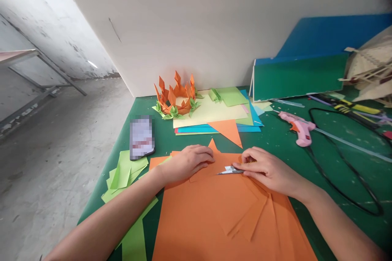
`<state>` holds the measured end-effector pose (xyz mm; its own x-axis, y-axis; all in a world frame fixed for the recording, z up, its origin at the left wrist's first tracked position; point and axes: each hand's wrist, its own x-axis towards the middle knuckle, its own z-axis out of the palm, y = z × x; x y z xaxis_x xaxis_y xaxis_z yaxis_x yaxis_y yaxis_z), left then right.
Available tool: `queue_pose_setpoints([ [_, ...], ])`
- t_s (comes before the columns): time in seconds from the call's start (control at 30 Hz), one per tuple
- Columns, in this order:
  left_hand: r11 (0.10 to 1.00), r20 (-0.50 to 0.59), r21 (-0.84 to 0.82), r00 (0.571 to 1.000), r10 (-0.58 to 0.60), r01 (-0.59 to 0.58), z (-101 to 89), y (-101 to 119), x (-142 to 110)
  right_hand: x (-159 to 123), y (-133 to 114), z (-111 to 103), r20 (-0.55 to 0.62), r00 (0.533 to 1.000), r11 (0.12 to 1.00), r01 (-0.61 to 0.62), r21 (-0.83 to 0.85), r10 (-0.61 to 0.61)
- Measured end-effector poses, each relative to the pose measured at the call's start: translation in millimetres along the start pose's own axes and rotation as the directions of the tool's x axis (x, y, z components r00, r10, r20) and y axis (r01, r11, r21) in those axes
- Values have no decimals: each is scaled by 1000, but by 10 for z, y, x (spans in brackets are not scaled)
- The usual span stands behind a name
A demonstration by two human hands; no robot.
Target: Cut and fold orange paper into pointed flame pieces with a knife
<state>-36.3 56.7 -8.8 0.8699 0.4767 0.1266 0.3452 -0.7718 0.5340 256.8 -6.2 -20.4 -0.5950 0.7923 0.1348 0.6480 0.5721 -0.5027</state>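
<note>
Orange paper (196,220) and bladed tool in use on the green worktop (272,138). The paper lies layered at the near centre, with loose cut pieces fanned over its right part. My right hand (269,169) is clamped on the bladed tool (230,170), whose pointed metal end aims left, low over the paper; my fingers hide most of the handle, so I cannot tell its exact type. My left hand (196,159) rests on the paper's far part, fingers together; I cannot tell whether it pinches an edge.

The paper is probably light, smooth and fairly stiff, prone to creasing, and is best steadied with a flat palm or taken by an edge. The tool appears rigid and sharp; I would take it by the handle, clear of the tip.

Beyond my hands lie an orange triangle (228,130), a stack of coloured sheets (199,118) and, to the far left, an orange paper crown (172,97). Green paper pieces (121,177) and a phone (142,136) lie left; a pink glue gun (303,133) lies right. I can read no brand, label or writing; the phone's screen is blurred.
</note>
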Motion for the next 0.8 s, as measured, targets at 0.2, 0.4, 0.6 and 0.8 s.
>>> queue_pose_setpoints([
  [0.2, 1000, 19, 3, 1000, 0, 0, 6, -17, 7, 22, -45, 91, 26, 1000, 998, -1, -56, 2],
  [0.4, 1000, 17, -10, 1000, 9, -8, 0, -14, 3, 5, -67, 82, 55, 998, 999, -18, -38, 20],
  [0.6, 1000, -1, -26, 1000, 14, -14, -18, -4, -4, 59, -132, 90, 41, 999, 999, 0, -32, 2],
  [0.8, 999, 1, -25, 1000, 22, -22, -10, -19, 6, 64, -156, 5, 79, 997, 997, -6, -77, 12],
])
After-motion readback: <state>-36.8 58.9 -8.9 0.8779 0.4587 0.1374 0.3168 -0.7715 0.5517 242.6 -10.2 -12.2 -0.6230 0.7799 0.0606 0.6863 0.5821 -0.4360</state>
